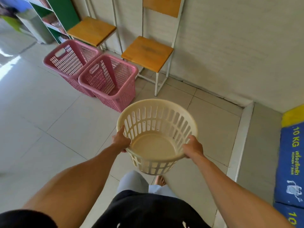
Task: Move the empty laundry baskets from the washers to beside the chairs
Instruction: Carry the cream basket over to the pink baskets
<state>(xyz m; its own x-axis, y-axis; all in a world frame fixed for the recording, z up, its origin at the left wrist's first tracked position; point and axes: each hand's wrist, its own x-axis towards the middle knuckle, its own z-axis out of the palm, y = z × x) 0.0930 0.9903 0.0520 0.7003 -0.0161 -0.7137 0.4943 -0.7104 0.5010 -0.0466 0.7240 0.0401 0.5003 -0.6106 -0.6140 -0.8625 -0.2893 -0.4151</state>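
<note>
I carry a round cream laundry basket [154,145], empty, held above the tiled floor in front of me. My left hand [120,140] grips its left rim and my right hand [194,147] grips its right rim. Two empty pink square baskets stand on the floor ahead to the left: the nearer one [111,89] and the farther one [69,63], touching side by side. Behind them, against the wall, stand two chairs with wooden seats, the right chair [148,53] and the left chair [91,30].
A blue washer front [291,163] with a "10 KG" label is at the right edge, on a raised grey step [243,134]. A green and white shelf unit [54,18] stands at the back left. Bare tiled floor [49,129] stretches to the left.
</note>
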